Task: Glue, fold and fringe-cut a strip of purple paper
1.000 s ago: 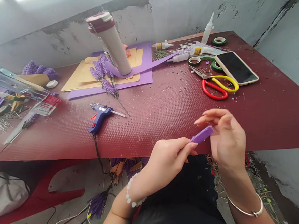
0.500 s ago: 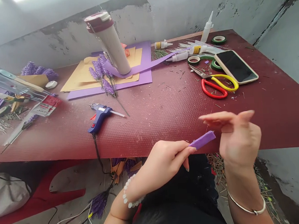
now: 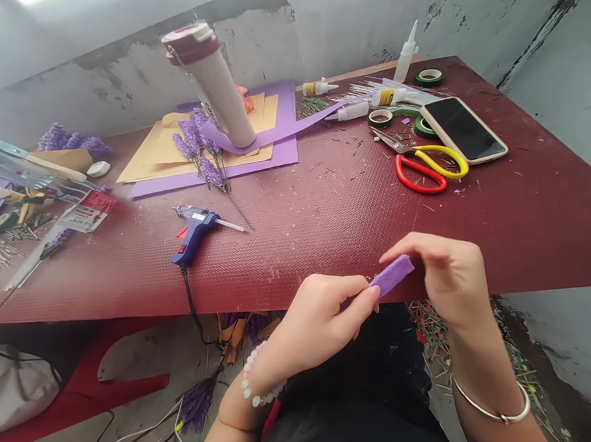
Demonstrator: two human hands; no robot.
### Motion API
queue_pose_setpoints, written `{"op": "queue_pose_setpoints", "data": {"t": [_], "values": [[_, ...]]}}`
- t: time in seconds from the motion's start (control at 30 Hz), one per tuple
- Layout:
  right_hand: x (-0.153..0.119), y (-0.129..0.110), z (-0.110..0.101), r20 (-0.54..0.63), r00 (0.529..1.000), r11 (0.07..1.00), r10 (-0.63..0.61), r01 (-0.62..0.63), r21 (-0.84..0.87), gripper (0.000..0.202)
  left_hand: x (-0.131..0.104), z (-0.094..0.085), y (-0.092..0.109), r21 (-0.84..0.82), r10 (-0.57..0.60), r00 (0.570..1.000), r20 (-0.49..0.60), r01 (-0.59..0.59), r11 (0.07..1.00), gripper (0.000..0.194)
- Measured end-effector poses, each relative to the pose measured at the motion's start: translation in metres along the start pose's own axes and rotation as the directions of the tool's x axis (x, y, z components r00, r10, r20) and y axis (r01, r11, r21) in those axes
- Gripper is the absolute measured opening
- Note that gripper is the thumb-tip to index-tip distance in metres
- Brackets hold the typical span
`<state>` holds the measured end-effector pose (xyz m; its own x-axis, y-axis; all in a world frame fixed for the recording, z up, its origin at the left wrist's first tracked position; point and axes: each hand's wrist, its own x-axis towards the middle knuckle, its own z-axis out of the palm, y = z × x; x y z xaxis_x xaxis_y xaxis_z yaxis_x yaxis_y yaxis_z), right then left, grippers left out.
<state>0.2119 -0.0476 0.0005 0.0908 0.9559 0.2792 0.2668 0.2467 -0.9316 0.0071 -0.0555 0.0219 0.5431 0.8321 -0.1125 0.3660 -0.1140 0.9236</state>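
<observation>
My left hand point(image 3: 326, 322) pinches one end of a short, flat purple paper strip point(image 3: 393, 275) between thumb and fingers, just over the front edge of the table. The strip's other end points up and to the right. Close by that free end is my right hand point(image 3: 452, 278), its fingers stretched and curved behind the strip with nothing gripped between them; its thumb is hidden. Scissors point(image 3: 425, 166) with red and yellow handles lie on the table beyond my right hand. A blue glue gun point(image 3: 195, 235) rests on its side to the left.
A tall tumbler point(image 3: 220, 85) stands on yellow and purple paper sheets point(image 3: 141, 154), beside lavender stems point(image 3: 206, 150). A phone point(image 3: 464, 129), green tape rolls point(image 3: 429, 77) and glue bottles point(image 3: 406, 57) sit at the back right. A clear plastic container point(image 3: 11, 161) occupies the left.
My right hand has come down and left, from above the strip's end to right beside it, its fingers now bent behind the strip. My left hand keeps its pinch and has shifted slightly left.
</observation>
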Motion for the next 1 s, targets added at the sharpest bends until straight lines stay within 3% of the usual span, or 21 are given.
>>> {"op": "queue_pose_setpoints", "data": {"t": [0.07, 0.13, 0.2, 0.3, 0.4, 0.47, 0.57, 0.67, 0.73, 0.87, 1.0], "values": [[0.003, 0.0, -0.006, 0.167, 0.986, 1.0, 0.021, -0.02, -0.011, 0.092, -0.001, -0.003, 0.0, -0.056, -0.048, 0.998, 0.051, 0.051, 0.997, 0.042], [0.006, -0.003, -0.009, 0.383, 0.924, 1.0, 0.019, -0.021, 0.0, 0.087, 0.0, -0.005, 0.001, -0.156, -0.111, 0.984, 0.139, 0.133, 0.979, 0.038], [0.008, -0.007, -0.009, 0.498, 0.867, 0.999, -0.037, 0.031, 0.02, 0.078, 0.001, -0.007, 0.001, -0.263, -0.164, 0.956, 0.244, 0.228, 0.937, 0.035], [0.007, -0.01, -0.002, 0.442, 0.882, 0.982, -0.163, 0.188, -0.014, 0.073, 0.004, -0.006, 0.001, -0.35, -0.215, 0.94, 0.265, 0.301, 0.887, 0.029], [0.005, -0.007, 0.003, 0.358, 0.901, 0.955, -0.245, 0.287, -0.07, 0.075, 0.005, -0.004, 0.0, -0.328, -0.187, 0.955, 0.231, 0.257, 0.909, 0.029], [0.004, -0.004, 0.003, 0.313, 0.93, 0.972, -0.193, 0.226, -0.071, 0.078, 0.005, -0.002, -0.001, -0.286, -0.138, 0.971, 0.194, 0.191, 0.939, 0.033], [0.005, -0.003, -0.002, 0.298, 0.954, 0.999, -0.038, 0.046, -0.02, 0.086, 0.003, -0.002, -0.002, -0.285, -0.152, 0.97, 0.19, 0.202, 0.937, 0.034], [0.007, -0.007, -0.005, 0.484, 0.875, 1.0, -0.009, -0.005, 0.027, 0.083, 0.003, -0.003, -0.003, -0.273, -0.191, 0.964, 0.184, 0.237, 0.932, 0.035], [0.007, -0.01, -0.006, 0.524, 0.85, 0.999, -0.05, 0.036, 0.038, 0.074, 0.003, -0.005, -0.004, -0.27, -0.193, 0.965, 0.176, 0.236, 0.933, 0.037], [0.003, -0.006, -0.01, 0.284, 0.957, 0.998, -0.062, 0.053, 0.039, 0.067, 0.002, -0.007, -0.006, -0.342, -0.119, 0.984, 0.133, 0.158, 0.926, 0.025], [0.001, 0.006, -0.015, 0.182, 0.983, 0.995, 0.004, -0.022, 0.101, 0.058, -0.001, -0.005, -0.006, -0.296, -0.043, 0.999, 0.027, 0.049, 0.954, 0.027]]}}
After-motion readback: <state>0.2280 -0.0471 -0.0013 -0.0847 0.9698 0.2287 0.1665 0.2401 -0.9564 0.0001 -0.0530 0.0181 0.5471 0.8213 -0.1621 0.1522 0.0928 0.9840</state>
